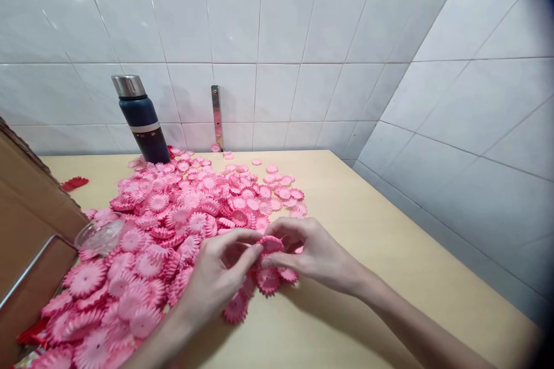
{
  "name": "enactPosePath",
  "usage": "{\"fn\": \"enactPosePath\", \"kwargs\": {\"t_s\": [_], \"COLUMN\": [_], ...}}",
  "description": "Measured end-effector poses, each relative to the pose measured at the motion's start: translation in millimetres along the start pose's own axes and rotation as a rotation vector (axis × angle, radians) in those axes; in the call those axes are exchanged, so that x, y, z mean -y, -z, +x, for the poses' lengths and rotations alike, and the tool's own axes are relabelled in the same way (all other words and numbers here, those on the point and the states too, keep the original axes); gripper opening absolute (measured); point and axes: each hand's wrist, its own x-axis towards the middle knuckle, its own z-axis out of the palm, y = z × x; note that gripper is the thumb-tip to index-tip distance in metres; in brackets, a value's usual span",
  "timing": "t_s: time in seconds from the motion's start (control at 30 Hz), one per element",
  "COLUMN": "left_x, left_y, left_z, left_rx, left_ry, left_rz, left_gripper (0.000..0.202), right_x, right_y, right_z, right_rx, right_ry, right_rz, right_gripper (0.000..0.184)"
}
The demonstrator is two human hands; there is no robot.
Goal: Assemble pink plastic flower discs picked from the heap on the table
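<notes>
Between my two hands is a pink scalloped paper flower disc (272, 244), held just above the table near the right edge of a big heap. My left hand (225, 268) pinches its left side with thumb and forefinger. On the other side, my right hand (305, 248) grips it between thumb and curled fingers. Just below hang or lie more pink flower discs (268, 281); whether they are joined to the held one I cannot tell. The heap of pink flower discs (177, 216) spreads to the left of my hands, many with a small dark hole in the centre.
A dark blue flask (145, 121) with a steel cap stands at the back. At left are a cardboard box (34, 207), a clear plastic dish (99, 236) among the discs, and a red piece (74, 183). The wooden table (367, 225) meets tiled walls; a metal bracket (217, 115) is upright behind.
</notes>
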Motion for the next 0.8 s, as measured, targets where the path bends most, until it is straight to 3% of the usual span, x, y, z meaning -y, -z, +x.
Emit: {"fn": "enactPosePath", "kwargs": {"t_s": [0.07, 0.13, 0.27, 0.33, 0.4, 0.47, 0.53, 0.6, 0.63, 0.7, 0.8], "left_x": [0, 2, 8, 7, 1, -9, -16, -16, -13, -1, 15], "left_y": [2.1, 6.2, 17.0, 18.9, 13.1, -3.6, -29.8, -58.4, -70.3, -84.4, -77.7], "left_z": [-1, -1, 2, 2, 1, 1, 5, 14, 20, 34, 49], "left_rx": [-0.052, -0.094, -0.250, -0.289, -0.189, 0.077, 0.379, 0.580, 0.635, 0.605, 0.539], "left_ry": [-0.026, -0.056, -0.237, -0.346, -0.426, -0.515, -0.644, -0.841, -0.914, -0.888, -0.841], "left_rz": [0.114, 0.242, 0.532, 0.594, 0.609, 0.645, 0.791, 0.948, 1.042, 1.121, 1.224], "left_gripper": [0.020, 0.020, 0.030, 0.032, 0.026, 0.025, 0.033, 0.030, 0.025, 0.019, 0.021], "right_x": [6, 12, 11, 3, -7, -15, -16, -9, -4, 7, 11], "right_y": [7, 20, 50, 58, 57, 50, 36, 15, 1, -29, -59], "right_z": [-9, -23, -69, -98, -124, -143, -153, -153, -150, -143, -131], "right_rx": [-0.073, -0.188, -0.648, -0.770, -0.704, -0.602, -0.559, -0.507, -0.448, -0.258, 0.093], "right_ry": [0.032, 0.007, -0.156, -0.216, -0.254, -0.282, -0.315, -0.344, -0.353, -0.356, -0.300], "right_rz": [-0.086, -0.169, -0.256, -0.193, -0.062, 0.042, 0.092, 0.130, 0.159, 0.259, 0.455], "right_gripper": [0.035, 0.033, 0.040, 0.051, 0.062, 0.061, 0.047, 0.037, 0.036, 0.037, 0.045]}}
